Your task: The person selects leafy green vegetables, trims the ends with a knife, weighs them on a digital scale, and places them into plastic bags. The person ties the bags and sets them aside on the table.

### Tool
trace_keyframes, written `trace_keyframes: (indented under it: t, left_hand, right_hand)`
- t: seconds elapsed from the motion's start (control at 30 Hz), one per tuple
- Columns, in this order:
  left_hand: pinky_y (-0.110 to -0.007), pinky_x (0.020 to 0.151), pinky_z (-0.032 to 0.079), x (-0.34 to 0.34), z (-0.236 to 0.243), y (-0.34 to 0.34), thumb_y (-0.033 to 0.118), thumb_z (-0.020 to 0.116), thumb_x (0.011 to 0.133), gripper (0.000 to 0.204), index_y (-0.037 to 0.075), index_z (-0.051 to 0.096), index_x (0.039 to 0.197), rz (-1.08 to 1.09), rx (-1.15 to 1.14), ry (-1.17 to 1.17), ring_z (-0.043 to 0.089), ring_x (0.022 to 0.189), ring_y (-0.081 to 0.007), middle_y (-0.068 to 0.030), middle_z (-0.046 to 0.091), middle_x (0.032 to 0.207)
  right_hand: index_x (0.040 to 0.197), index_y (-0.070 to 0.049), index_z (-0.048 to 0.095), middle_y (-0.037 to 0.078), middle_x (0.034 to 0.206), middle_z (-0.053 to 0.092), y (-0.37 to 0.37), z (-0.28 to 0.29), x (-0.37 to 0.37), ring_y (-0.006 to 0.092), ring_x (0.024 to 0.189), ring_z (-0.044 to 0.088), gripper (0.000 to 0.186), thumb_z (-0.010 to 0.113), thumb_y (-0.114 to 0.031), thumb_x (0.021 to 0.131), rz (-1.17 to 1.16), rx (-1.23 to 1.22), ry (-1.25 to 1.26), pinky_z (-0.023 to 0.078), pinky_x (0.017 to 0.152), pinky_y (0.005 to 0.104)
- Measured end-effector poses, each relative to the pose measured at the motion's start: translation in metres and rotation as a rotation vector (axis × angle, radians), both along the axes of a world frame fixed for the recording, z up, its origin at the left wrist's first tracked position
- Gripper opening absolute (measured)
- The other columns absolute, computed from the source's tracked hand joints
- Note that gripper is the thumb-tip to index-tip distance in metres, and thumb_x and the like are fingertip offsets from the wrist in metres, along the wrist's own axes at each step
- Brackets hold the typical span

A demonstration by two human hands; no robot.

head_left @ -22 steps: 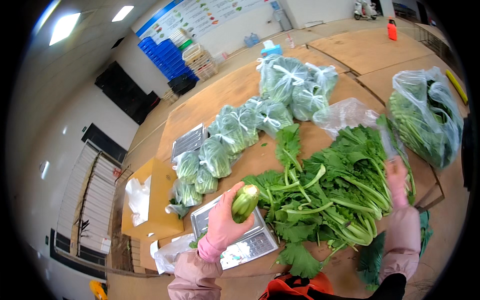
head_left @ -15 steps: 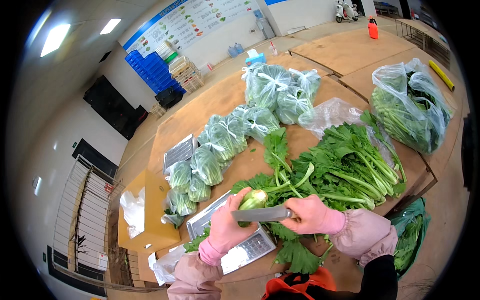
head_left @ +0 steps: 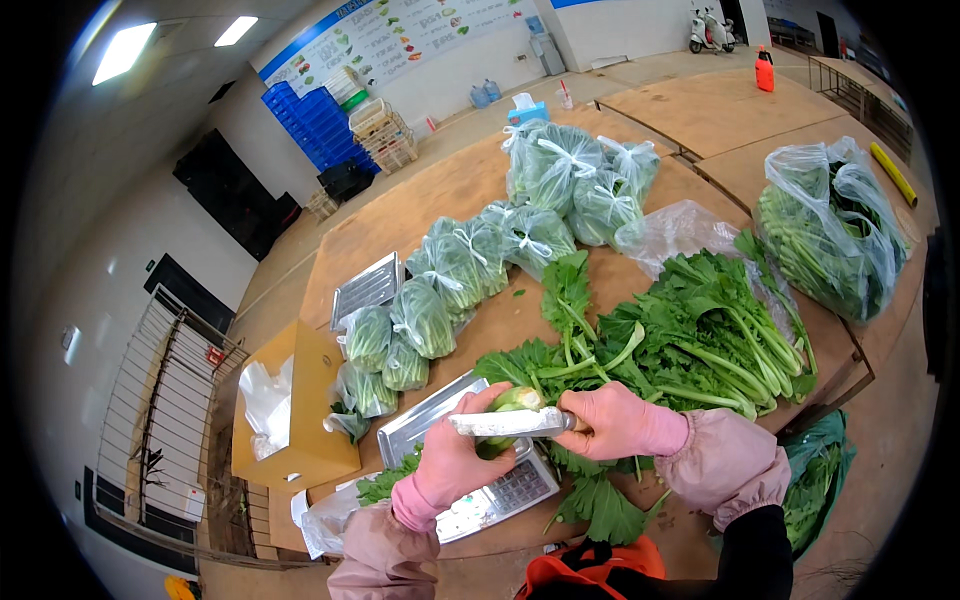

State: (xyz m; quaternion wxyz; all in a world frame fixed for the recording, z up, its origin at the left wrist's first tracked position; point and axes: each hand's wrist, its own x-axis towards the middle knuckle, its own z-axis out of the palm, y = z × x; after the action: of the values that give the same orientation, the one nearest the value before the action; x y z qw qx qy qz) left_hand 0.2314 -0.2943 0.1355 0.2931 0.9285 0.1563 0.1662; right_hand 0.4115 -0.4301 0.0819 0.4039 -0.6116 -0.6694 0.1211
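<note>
Pink sleeves [head_left: 720, 465] cover the forearms, and both hands meet above the near side of a brown worktop [head_left: 430, 205]. The left hand [head_left: 455, 455] is wrapped round a bunch [head_left: 520, 399] of greens, its pale cut end facing up. The right hand [head_left: 615, 420] grips a knife [head_left: 508, 423] by the handle. The blade points left, across the near side of the bunch just below that pale end; whether its edge touches the stalks cannot be told.

Below the hands sits a scale [head_left: 515, 490] with a steel pan and a keypad, partly hidden by the left hand. Loose greens [head_left: 700, 340] lie heaped just to the right, most stalks toward the near right edge. On the left, a yellow box [head_left: 315, 420] holds white plastic [head_left: 268, 405]. Beside it, packed bags [head_left: 425, 315] of greens run in a line up to a tied pile [head_left: 565, 170]. Crumpled film [head_left: 680, 235] lies between that pile and the loose greens.

Farther right stands a big bag [head_left: 830, 235] full of greens, near a yellow rod [head_left: 893, 173]. A green sack [head_left: 820, 480] with leaves in it rests below the worktop's right edge. Blue crates [head_left: 310, 130] are stacked by the far wall.
</note>
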Motion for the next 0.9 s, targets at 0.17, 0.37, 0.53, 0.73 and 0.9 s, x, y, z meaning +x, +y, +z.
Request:
trace_keyframes:
  t: [0.17, 0.37, 0.53, 0.73, 0.9]
  left_hand:
    - [-0.030, 0.083, 0.047, -0.015, 0.010, 0.013, 0.009, 0.071, 0.063, 0.059, 0.009, 0.050, 0.117, -0.019, -0.028, -0.018, 0.060, 0.093, -0.0212, -0.0104, 0.061, 0.103]
    - [-0.040, 0.070, 0.049, 0.010, -0.025, 0.056, 0.015, 0.067, 0.063, 0.058, 0.015, 0.049, 0.119, 0.020, 0.430, 0.202, 0.060, 0.081, -0.0324, -0.0115, 0.059, 0.095]
    - [-0.043, 0.071, 0.047, 0.016, -0.141, 0.111, 0.019, 0.068, 0.061, 0.069, 0.018, 0.047, 0.127, -0.066, 0.596, 0.429, 0.059, 0.085, -0.0312, -0.0116, 0.057, 0.099]
    - [-0.042, 0.084, 0.044, 0.019, -0.204, 0.127, 0.029, 0.077, 0.055, 0.090, 0.016, 0.039, 0.135, -0.052, 0.421, 0.565, 0.053, 0.106, -0.0322, -0.0164, 0.050, 0.119]
    - [-0.044, 0.100, 0.029, 0.029, -0.194, 0.112, 0.036, 0.079, 0.055, 0.105, 0.010, 0.026, 0.142, -0.039, 0.494, 0.626, 0.040, 0.120, -0.0364, -0.0219, 0.038, 0.135]
  right_hand:
    - [0.088, -0.001, 0.058, 0.005, 0.059, 0.056, 0.019, -0.045, 0.062, 0.0145, 0.048, 0.051, 0.032, 0.056, -0.033, 0.084, -0.304, -0.534, 0.582, 0.042, 0.045, 0.0293]
    - [0.077, -0.002, 0.060, 0.010, 0.062, 0.059, -0.024, -0.072, 0.083, 0.0202, 0.053, 0.056, 0.036, 0.060, -0.038, 0.079, -0.588, -0.556, 0.549, 0.045, 0.051, 0.0342]
    - [0.084, -0.006, 0.061, 0.016, 0.072, 0.061, -0.093, -0.096, 0.097, 0.0354, 0.067, 0.059, 0.028, 0.060, -0.033, 0.078, -0.932, -0.393, 0.321, 0.045, 0.061, 0.0420]
    - [0.095, -0.007, 0.062, 0.011, 0.090, 0.060, -0.195, -0.156, 0.128, 0.0310, 0.082, 0.060, 0.030, 0.068, -0.027, 0.073, -1.294, -0.362, -0.041, 0.048, 0.069, 0.0401]
    - [0.100, -0.007, 0.061, 0.014, 0.098, 0.058, -0.225, -0.201, 0.128, 0.0323, 0.086, 0.060, 0.036, 0.068, -0.028, 0.071, -1.337, -0.448, 0.054, 0.049, 0.075, 0.0391]
